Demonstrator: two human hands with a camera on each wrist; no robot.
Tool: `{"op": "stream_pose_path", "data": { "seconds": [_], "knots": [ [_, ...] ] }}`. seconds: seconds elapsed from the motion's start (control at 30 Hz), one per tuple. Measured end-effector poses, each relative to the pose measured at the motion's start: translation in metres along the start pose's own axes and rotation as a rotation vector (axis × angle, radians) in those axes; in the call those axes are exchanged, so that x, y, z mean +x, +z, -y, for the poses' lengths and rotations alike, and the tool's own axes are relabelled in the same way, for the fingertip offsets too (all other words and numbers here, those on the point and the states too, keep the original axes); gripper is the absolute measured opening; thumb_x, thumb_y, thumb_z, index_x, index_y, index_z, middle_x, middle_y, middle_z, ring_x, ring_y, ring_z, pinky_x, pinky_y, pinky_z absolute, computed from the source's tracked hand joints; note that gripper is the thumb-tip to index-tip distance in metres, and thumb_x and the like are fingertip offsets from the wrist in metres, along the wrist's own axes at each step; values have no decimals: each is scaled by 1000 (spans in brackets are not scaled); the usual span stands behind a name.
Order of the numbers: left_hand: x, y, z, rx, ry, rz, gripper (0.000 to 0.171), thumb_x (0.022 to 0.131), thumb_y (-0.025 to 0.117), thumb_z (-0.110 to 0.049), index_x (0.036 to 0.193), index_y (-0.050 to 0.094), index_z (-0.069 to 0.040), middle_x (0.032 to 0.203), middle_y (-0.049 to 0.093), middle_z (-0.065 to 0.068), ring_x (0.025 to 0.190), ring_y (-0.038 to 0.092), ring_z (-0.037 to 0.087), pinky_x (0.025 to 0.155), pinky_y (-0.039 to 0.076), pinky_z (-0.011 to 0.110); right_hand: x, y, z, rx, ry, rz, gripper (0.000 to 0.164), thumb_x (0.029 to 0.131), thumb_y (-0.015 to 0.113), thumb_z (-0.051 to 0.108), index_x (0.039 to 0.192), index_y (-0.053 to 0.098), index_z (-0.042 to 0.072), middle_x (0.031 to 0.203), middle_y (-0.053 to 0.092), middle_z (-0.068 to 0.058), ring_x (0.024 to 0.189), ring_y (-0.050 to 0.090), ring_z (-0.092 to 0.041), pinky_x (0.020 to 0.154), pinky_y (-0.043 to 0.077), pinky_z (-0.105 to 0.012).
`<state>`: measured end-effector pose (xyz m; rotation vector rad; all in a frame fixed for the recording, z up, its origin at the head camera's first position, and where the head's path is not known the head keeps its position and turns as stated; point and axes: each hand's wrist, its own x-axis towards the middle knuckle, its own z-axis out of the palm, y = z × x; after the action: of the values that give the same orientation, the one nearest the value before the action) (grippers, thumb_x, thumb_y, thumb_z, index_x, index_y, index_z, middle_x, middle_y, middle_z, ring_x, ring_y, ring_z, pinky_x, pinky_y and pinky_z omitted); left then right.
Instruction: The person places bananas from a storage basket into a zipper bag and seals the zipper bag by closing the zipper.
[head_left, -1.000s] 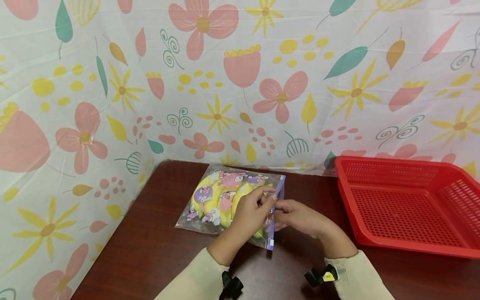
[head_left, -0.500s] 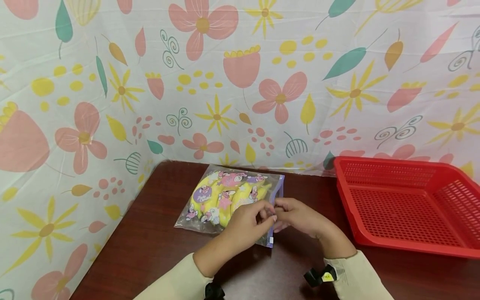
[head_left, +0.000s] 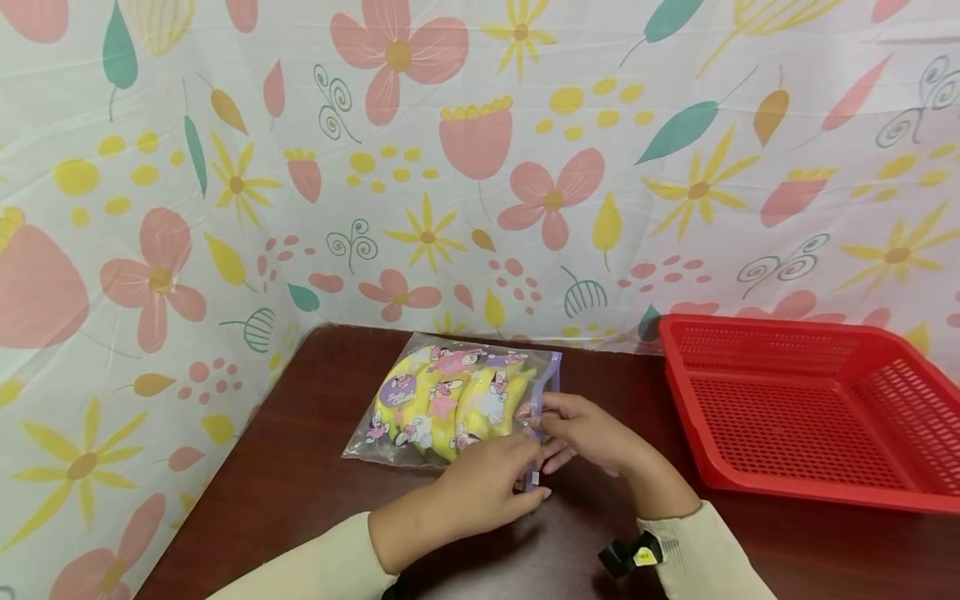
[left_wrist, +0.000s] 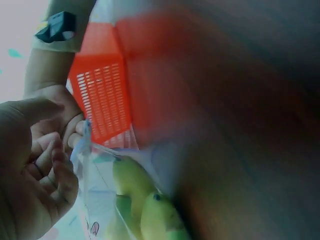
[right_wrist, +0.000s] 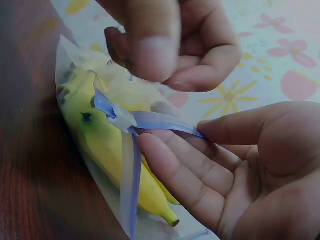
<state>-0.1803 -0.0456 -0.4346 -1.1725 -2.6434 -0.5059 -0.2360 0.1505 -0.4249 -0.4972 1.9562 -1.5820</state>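
A clear printed zip bag (head_left: pixel 397 390) lies on the table, its purple zip edge facing right. Yellow bananas (right_wrist: pixel 107 150) fill it. My right hand (head_left: pixel 596 437) pinches the zip edge (right_wrist: pixel 167 123) between thumb and fingers, and the mouth looks parted in the right wrist view. Over the bag's near right corner is my left hand (head_left: pixel 483 483), its fingers bent. In the right wrist view, the left thumb and fingers hover above the whitish zip slider (right_wrist: pixel 122 117), apart from it and holding nothing visible.
A red slotted plastic basket (head_left: pixel 686 408) stands at the right of the dark wooden table (head_left: pixel 300 483). Behind and to the left hangs a flower-printed cloth (head_left: pixel 480 250). A black wrist device (head_left: pixel 630 557) sits on the right cuff.
My left hand has come off the bag's middle right edge and moved down toward the near corner by the slider. The right hand stays at the zip edge.
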Motion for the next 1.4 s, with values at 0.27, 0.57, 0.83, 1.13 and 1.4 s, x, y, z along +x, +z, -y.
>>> {"op": "stream_pose_path", "data": {
  "seconds": [0.27, 0.57, 0.83, 1.13, 1.4],
  "knots": [
    [-2, 0, -5, 364, -18, 19, 50, 85, 64, -55, 115, 62, -15, 124, 66, 1, 84, 65, 11, 59, 54, 25, 3, 1, 1, 55, -2, -50, 44, 101, 46, 16, 141, 41, -2, 103, 70, -11, 78, 72, -21, 67, 61, -43],
    [-5, 8, -10, 412, -25, -49, 22, 85, 66, -40, 94, 63, -19, 82, 60, -7, 66, 57, 9, 55, 45, 23, 2, 2, 3, 102, -6, -62, 47, 101, 48, 21, 140, 40, -2, 116, 68, -23, 82, 74, -20, 65, 61, -39],
    [-7, 6, -11, 438, -18, -100, 14, 82, 62, -32, 89, 62, -19, 78, 58, -7, 62, 54, 9, 52, 41, 21, 2, 1, 2, 132, -7, -53, 48, 101, 47, 20, 141, 39, -5, 118, 67, -24, 83, 73, -19, 65, 61, -38],
    [-10, 1, -12, 475, 9, -69, 18, 81, 68, -36, 89, 63, -21, 79, 59, -7, 65, 57, 10, 51, 44, 23, 2, 1, 1, 130, 4, -57, 49, 101, 47, 20, 143, 38, -4, 121, 65, -27, 87, 73, -22, 67, 61, -37],
    [-11, -4, -10, 487, 16, -23, 18, 84, 69, -37, 92, 63, -23, 86, 61, -6, 69, 59, 10, 52, 45, 23, 2, 0, -1, 89, -11, -60, 48, 102, 47, 22, 141, 41, -5, 119, 65, -27, 96, 72, -30, 70, 61, -37]
  ]
}}
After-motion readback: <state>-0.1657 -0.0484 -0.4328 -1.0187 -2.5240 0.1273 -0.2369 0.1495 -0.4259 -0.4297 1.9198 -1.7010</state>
